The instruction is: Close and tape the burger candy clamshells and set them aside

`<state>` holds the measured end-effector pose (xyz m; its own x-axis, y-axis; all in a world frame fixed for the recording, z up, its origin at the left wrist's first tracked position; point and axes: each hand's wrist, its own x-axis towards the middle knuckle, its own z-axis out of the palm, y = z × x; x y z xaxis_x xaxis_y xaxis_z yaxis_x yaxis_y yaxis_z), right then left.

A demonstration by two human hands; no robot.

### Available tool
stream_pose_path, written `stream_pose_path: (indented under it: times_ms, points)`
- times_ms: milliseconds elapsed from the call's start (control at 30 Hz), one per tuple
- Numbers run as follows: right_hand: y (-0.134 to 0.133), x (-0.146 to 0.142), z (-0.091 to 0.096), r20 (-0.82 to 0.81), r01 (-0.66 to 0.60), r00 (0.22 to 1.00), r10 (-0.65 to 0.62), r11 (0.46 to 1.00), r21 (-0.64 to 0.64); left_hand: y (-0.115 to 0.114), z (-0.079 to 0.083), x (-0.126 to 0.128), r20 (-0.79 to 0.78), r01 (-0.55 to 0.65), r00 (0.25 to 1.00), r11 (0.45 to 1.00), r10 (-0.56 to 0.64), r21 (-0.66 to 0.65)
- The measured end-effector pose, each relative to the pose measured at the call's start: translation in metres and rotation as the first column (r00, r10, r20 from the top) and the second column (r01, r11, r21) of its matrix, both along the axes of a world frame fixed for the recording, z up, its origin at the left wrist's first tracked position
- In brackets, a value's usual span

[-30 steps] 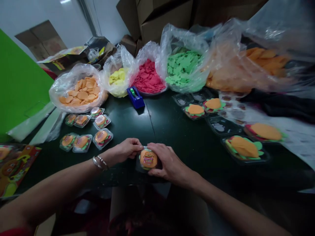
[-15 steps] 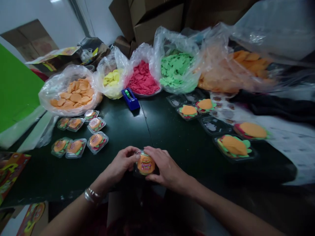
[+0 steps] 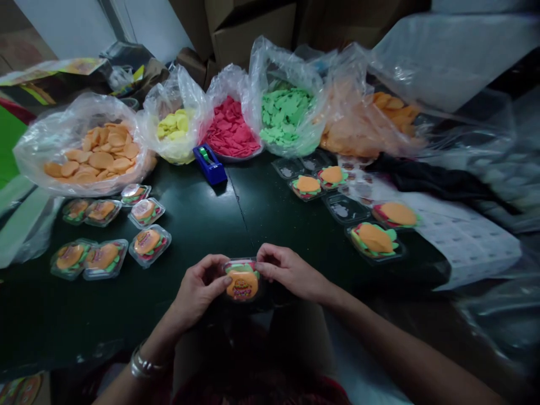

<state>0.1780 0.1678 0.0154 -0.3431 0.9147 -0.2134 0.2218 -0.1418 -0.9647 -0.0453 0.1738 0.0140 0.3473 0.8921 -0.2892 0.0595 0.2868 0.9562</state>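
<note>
Between my hands, near the table's front edge, is a small clear plastic box (image 3: 242, 281) with a toy burger inside; an orange bun bearing a printed sticker faces up, with green and red layers behind it. My left hand (image 3: 202, 284) pinches the box's left side, thumb on top. At the far right corner, the fingers of my right hand (image 3: 289, 270) close on the rim. To the left sit several closed burger boxes (image 3: 149, 243) with stickers. On the right, an open box (image 3: 375, 241) holds a burger without a sticker.
Along the back stand plastic bags of orange pieces (image 3: 101, 152), yellow pieces (image 3: 174, 125), red pieces (image 3: 232, 126) and green pieces (image 3: 287, 112). A blue tape dispenser (image 3: 210, 165) lies before them. A sticker sheet (image 3: 468, 236) and black cloth (image 3: 442, 177) cover the right side.
My right hand has shifted from covering the box's right side to pinching its far right corner. The burger's green and red layers now show. The view has turned slightly right.
</note>
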Motion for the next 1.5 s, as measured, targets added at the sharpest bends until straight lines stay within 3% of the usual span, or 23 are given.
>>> stream_pose_path:
  times_ms: [200, 367, 500, 667, 767, 867, 967, 1067, 1200, 1367, 1500]
  points:
    - [-0.002, -0.017, 0.000, -0.123, 0.140, 0.984, -0.131, 0.988, 0.068, -0.002, -0.004, -0.008, -0.083, 0.027, 0.996, 0.997, -0.020, 0.079]
    - [-0.002, -0.025, 0.001, -0.139, 0.206, 0.970, -0.198, 0.977, 0.045, -0.002, -0.005, -0.010, -0.106, 0.014, 0.994, 0.997, -0.007, 0.071]
    - [0.007, -0.025, -0.002, -0.096, 0.192, 0.977, -0.191, 0.981, -0.002, 0.007, -0.003, -0.006, -0.022, -0.045, 0.999, 0.998, 0.044, -0.049]
    - [0.011, -0.026, -0.004, -0.106, 0.199, 0.972, -0.208, 0.976, -0.088, 0.025, 0.002, -0.007, 0.108, 0.036, 0.994, 0.968, -0.010, -0.249]
    - [0.006, -0.028, -0.002, -0.129, 0.208, 0.967, -0.220, 0.973, -0.099, 0.027, 0.004, -0.005, 0.095, -0.033, 0.994, 0.962, 0.061, -0.271]
    - [0.006, -0.027, 0.002, -0.112, 0.202, 0.973, -0.204, 0.979, -0.030, 0.025, 0.005, 0.002, 0.148, -0.103, 0.977, 0.952, 0.151, -0.289]
    - [0.024, -0.025, 0.004, -0.094, 0.144, 0.985, -0.143, 0.990, 0.007, 0.027, 0.006, 0.009, 0.176, -0.184, 0.956, 0.948, 0.234, -0.260]
    - [0.051, -0.027, 0.001, -0.175, 0.129, 0.975, -0.135, 0.991, -0.044, 0.039, 0.006, 0.014, 0.202, -0.275, 0.922, 0.926, 0.331, -0.259]
    - [0.065, -0.036, 0.002, -0.239, 0.324, 0.925, -0.297, 0.943, 0.082, 0.059, 0.015, 0.017, 0.298, -0.390, 0.844, 0.892, 0.446, -0.228]
    - [0.036, -0.043, 0.003, -0.073, 0.368, 0.929, -0.362, 0.891, 0.265, 0.061, 0.028, 0.017, 0.385, -0.438, 0.796, 0.883, 0.467, -0.167]
    - [0.022, -0.051, 0.007, -0.108, 0.472, 0.879, -0.464, 0.820, 0.324, 0.052, 0.034, 0.025, 0.440, -0.482, 0.746, 0.861, 0.501, -0.163]
